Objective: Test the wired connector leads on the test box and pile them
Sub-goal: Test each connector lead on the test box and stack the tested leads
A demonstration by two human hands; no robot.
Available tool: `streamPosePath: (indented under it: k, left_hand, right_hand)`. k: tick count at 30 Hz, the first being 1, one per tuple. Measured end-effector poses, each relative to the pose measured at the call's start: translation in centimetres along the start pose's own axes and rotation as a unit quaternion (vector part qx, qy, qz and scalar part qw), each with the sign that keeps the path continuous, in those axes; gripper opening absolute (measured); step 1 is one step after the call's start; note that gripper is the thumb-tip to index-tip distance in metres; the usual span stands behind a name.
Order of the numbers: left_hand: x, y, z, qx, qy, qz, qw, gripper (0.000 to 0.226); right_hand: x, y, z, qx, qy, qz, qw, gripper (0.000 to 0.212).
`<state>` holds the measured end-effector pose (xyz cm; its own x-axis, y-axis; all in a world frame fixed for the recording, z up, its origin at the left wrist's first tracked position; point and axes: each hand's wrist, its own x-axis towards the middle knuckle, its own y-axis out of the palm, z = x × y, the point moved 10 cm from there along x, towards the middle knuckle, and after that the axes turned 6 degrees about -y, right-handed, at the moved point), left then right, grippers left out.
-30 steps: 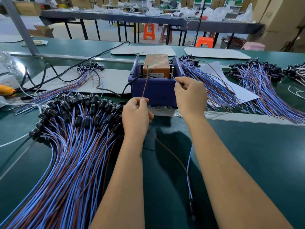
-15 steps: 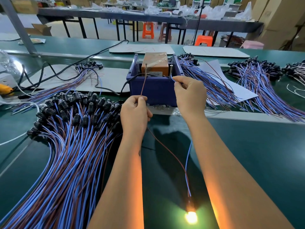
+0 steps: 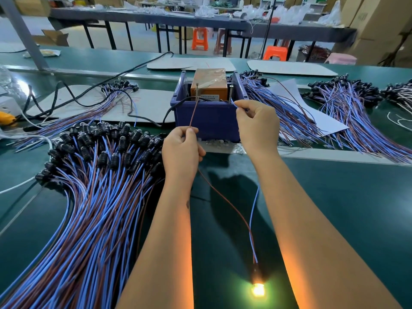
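A blue test box (image 3: 209, 118) holding an orange unit (image 3: 210, 82) stands ahead of me, with two upright metal pins at its front rim. My left hand (image 3: 181, 150) pinches the brown wire (image 3: 193, 114), whose tip touches the left pin. My right hand (image 3: 256, 128) pinches the blue wire (image 3: 253, 210), its tip at the right pin. Both wires run down between my forearms to the lead's lamp (image 3: 258, 289), which glows yellow on the green mat. A big pile of leads (image 3: 93, 192) with black connectors lies to the left.
More blue-brown lead bundles (image 3: 347, 121) fan out right of the box over a white sheet (image 3: 321, 119). A black cable (image 3: 84, 94) loops across the left rear. A metal rail (image 3: 323, 153) crosses the green bench (image 3: 345, 208). Tables and orange stools stand behind.
One second ago the lamp was dark; it has lit and stays glowing. Both hands hold the wire ends at the pins in nearly the same place.
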<state>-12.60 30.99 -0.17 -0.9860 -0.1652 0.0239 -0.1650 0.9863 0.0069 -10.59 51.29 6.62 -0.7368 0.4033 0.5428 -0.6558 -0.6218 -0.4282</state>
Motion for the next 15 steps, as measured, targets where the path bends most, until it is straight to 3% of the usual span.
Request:
streamPosePath:
  k: [3,7,11,15]
  left_hand:
    - [-0.1,-0.1,0.0,-0.001,0.000,-0.001,1.000,0.022]
    - [-0.8,0.3,-0.5,-0.032,0.005,-0.001,0.999,0.022]
    - [-2.3,4.1,-0.6,-0.136,-0.054,0.107,0.983,0.025]
    - [-5.2,8.6,0.9,-0.224,-0.188,0.231,0.928,0.029]
  right_hand:
    - [-0.3,-0.9,-0.4,0.014,0.033,-0.021,0.999,0.022]
    - [-1.2,-1.7,-0.5,0.136,0.076,-0.016,0.988,0.014]
    - [-2.7,-1.2,1.1,0.190,0.040,0.069,0.979,0.013]
    - [-4.3,-1.4,2.1,0.105,-0.026,0.118,0.987,0.008]
